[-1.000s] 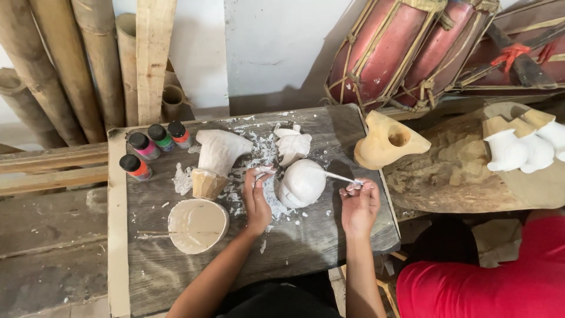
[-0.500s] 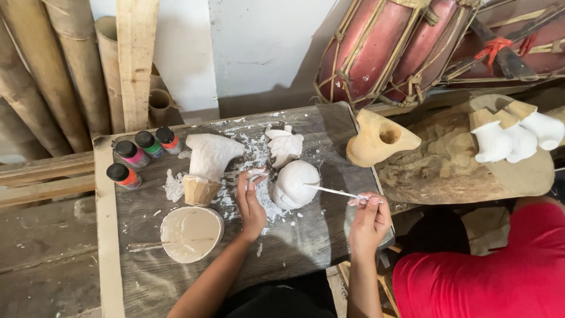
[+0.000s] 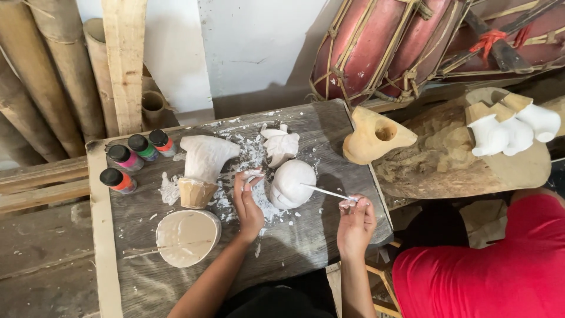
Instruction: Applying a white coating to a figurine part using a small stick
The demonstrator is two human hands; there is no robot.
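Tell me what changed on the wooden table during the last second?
The right hand drew back toward the table edge, keeping the thin white brush on the round white-painted carving. The left hand stayed beside that carving. The paint bowl and small bottles did not move.

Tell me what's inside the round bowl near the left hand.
The bowl holds pale, cream-white paint across its whole inside, and a thin stick lies over its rim. The paint covers the bottom, so nothing beneath it shows.

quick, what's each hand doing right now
Left hand: fingers rest beside the white carving, steadying it.
Right hand: closed, holding a brush.
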